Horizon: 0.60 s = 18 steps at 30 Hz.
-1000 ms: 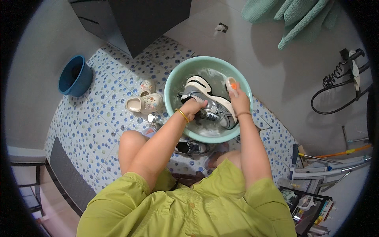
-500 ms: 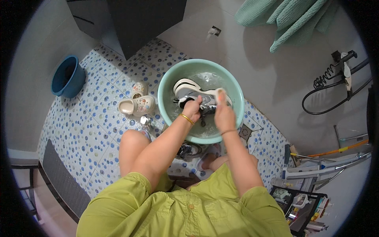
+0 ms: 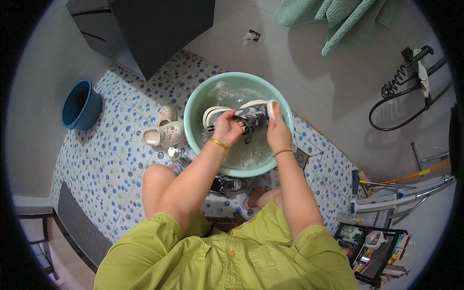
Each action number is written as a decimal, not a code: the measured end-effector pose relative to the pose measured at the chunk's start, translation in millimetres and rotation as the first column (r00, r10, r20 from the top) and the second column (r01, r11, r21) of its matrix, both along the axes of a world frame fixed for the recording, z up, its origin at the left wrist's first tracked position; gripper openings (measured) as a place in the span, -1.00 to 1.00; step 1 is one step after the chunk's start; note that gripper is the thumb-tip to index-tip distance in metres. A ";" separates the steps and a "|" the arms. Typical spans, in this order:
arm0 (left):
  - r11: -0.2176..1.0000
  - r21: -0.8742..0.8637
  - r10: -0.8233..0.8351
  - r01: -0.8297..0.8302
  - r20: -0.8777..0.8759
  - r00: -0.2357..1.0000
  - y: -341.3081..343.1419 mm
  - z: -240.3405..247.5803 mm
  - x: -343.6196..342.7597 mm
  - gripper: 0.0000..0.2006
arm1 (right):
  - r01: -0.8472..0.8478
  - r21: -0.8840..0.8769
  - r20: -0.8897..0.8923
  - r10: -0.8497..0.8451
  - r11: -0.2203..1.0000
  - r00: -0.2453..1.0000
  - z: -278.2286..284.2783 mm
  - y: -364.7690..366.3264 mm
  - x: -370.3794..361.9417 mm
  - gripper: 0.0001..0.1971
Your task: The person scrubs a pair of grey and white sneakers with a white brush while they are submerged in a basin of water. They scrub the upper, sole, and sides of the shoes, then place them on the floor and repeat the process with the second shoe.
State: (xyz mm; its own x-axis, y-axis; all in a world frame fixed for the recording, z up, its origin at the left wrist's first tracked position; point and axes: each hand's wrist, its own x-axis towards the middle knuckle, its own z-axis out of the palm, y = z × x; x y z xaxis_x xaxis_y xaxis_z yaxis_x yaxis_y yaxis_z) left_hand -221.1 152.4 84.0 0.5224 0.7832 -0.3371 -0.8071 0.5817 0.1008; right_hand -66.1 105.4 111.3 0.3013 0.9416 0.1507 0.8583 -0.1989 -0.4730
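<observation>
A grey, black and white sneaker lies on its side over the soapy water in a pale green basin. My left hand grips the sneaker by its opening, near the dark laces. At the toe end, my right hand is closed on a small white scrub brush with an orange patch; it rests against the shoe's toe. The brush's underside is hidden. Another dark sneaker stands on the floor between my feet, just below the basin.
Left of the basin sit beige clogs and a bottle with a silvery top. A blue bucket with something dark inside stands farther left. A dark cabinet juts out ahead. A black caddy and long-handled tools are at the right.
The sneaker has turned, bringing its laces and upper more into view. The brush hand, blurred before, is now sharp at the toe. The whole view has shifted slightly.
</observation>
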 end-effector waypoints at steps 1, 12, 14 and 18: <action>0.995 -0.071 0.073 -0.072 0.000 0.997 -3.2 16.9 0.2 -0.84 | -0.001 0.060 -0.057 0.005 0.998 0.998 -2.2 -0.4 3.5 -0.48; 0.956 0.070 -0.175 0.286 -0.645 0.744 6.0 -73.5 2.3 -0.90 | 0.139 -0.020 -0.713 -0.111 0.990 0.692 -33.9 23.1 -8.6 -0.36; 0.921 0.153 -0.132 0.359 -0.745 0.654 1.7 -69.6 1.2 -0.92 | 0.136 -0.057 -0.780 -0.129 0.989 0.613 -10.6 16.4 -22.4 -0.35; 0.757 0.301 0.097 0.580 -0.930 0.355 -23.5 -17.2 -0.6 -0.70 | 0.071 0.091 -0.562 -0.008 0.993 0.827 -16.3 16.5 -27.3 -0.34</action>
